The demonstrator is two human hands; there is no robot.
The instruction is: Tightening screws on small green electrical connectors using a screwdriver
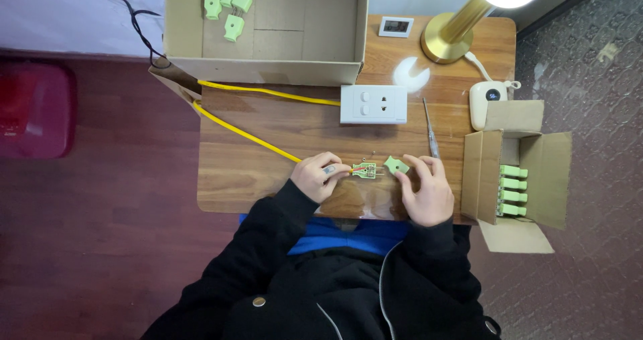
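Yellow cable runs across the wooden table into the left hand, which is curled with its fingertips pinched on the cable end at an open green plug. Just right of it, the right hand rests near the table edge, thumb and forefinger nipping a green plug cover. A screwdriver lies above that hand.

One head-worn camera is looking straight down from well above, taking in the whole wooden surface, the floor around it and the wearer's own torso at the bottom edge.
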